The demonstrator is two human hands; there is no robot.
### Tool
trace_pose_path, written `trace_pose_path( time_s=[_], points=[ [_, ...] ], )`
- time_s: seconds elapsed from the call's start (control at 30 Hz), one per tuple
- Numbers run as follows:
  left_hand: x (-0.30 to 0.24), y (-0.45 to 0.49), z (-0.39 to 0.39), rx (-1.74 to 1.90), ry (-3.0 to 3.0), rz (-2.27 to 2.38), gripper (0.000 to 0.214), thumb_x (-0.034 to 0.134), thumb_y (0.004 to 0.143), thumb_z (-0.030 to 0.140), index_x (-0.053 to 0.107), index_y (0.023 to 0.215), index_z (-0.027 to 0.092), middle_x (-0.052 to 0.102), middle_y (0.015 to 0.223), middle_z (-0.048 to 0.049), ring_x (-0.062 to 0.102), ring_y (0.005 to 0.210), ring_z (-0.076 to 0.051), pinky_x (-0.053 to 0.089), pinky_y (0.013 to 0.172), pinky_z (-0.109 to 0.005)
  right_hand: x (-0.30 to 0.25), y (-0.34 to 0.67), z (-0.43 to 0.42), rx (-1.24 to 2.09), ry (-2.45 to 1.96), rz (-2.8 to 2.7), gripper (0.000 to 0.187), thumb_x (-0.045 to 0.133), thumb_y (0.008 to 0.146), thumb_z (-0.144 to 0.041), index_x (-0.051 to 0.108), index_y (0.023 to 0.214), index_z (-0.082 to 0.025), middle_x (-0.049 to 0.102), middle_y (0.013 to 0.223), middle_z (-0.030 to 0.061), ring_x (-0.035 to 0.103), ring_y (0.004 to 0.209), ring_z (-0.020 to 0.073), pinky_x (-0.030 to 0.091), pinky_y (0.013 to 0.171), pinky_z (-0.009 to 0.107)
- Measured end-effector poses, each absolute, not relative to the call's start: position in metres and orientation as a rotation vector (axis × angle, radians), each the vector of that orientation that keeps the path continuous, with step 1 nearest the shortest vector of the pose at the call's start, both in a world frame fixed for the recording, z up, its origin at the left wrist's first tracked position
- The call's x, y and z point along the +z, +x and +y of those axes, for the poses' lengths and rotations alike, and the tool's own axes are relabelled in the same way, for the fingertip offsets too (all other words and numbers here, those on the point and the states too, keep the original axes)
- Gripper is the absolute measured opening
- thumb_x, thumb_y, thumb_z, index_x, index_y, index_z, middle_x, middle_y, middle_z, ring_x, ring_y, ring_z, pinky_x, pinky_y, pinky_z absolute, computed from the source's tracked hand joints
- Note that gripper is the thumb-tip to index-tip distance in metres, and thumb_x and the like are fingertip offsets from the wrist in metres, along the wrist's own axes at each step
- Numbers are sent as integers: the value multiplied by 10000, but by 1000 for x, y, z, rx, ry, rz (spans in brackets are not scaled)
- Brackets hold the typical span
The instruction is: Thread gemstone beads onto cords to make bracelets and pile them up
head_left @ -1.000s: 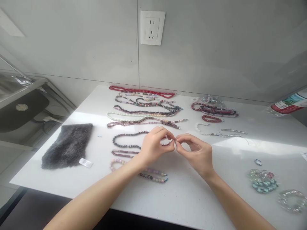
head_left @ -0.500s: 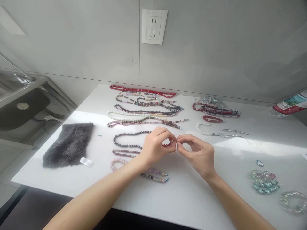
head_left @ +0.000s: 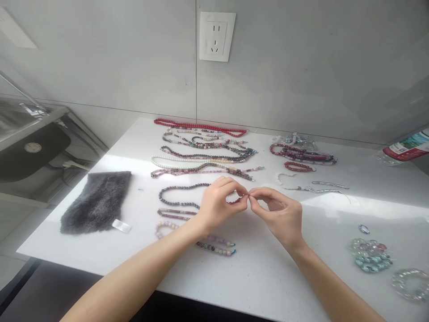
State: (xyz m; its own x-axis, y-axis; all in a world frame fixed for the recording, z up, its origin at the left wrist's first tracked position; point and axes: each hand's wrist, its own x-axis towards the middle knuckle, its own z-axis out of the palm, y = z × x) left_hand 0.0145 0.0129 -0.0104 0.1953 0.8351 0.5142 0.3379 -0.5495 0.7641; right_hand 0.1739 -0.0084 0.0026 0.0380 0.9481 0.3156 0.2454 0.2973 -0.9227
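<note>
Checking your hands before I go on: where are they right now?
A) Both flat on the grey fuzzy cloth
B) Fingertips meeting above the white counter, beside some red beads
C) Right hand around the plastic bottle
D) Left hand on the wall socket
B. The left hand and right hand meet at the fingertips above the white counter, with the red beads beside them.
</note>
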Motion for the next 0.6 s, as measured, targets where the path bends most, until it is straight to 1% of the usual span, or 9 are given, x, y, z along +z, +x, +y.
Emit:
trace_pose_path(
  time_s=[0.17, 0.3, 0.5, 0.6],
  points=[
    [-8, 13, 11, 1296, 1969, 1142, 95, 604, 853, 198, 698, 850, 209, 695, 813, -19, 561, 760, -156, 455, 672, -289, 5, 177, -5, 919, -1223, -1333, 60, 757, 742, -168, 718, 775, -198, 709, 794, 41, 663, 761, 182, 576, 747, 318],
    [-9, 13, 11, 1236, 1965, 1183, 109, 610, 866, 264, 708, 868, 217, 701, 845, -28, 561, 763, -168, 451, 660, -297, 3, 180, -3, 1022, -1246, -1266, 78, 782, 732, -210, 709, 757, -201, 710, 795, 41, 659, 755, 171, 566, 720, 290],
    [-6, 13, 11, 1127, 1920, 1201, 103, 605, 854, 228, 662, 769, 213, 675, 768, -4, 548, 749, -159, 450, 693, -298, 2, 183, -2, 1054, -1269, -1264, 111, 789, 737, -247, 697, 774, -199, 694, 819, 42, 646, 770, 165, 551, 727, 276],
    [-5, 13, 11, 1114, 1887, 1210, 95, 601, 845, 219, 644, 761, 211, 669, 775, -4, 559, 778, -161, 447, 688, -291, 2, 184, -1, 1065, -1287, -1301, 129, 779, 755, -273, 686, 799, -195, 681, 845, 46, 646, 772, 167, 555, 730, 285]
  ],
)
